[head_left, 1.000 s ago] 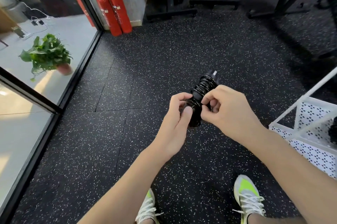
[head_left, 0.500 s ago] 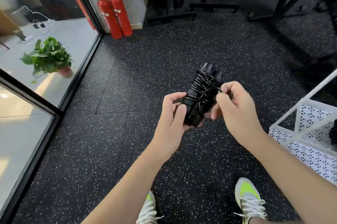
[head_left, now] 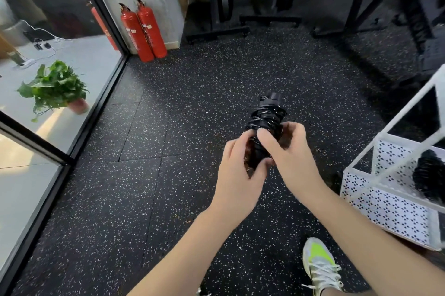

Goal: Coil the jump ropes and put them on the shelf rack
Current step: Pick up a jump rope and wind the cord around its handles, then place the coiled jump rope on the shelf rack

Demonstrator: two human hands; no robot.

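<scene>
Gym floor, both hands [head_left: 262, 163] w/ coiled rope [head_left: 265, 122]

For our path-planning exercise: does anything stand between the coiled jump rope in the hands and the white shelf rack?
Nothing visible does. The coiled jump rope, held by the left hand and right hand, has only open floor between it and the shelf rack to its right, where another coiled rope already lies.

jump rope [head_left: 265, 124] lower end hidden by hands, second bundle [head_left: 431, 180] cut off at right edge
</scene>
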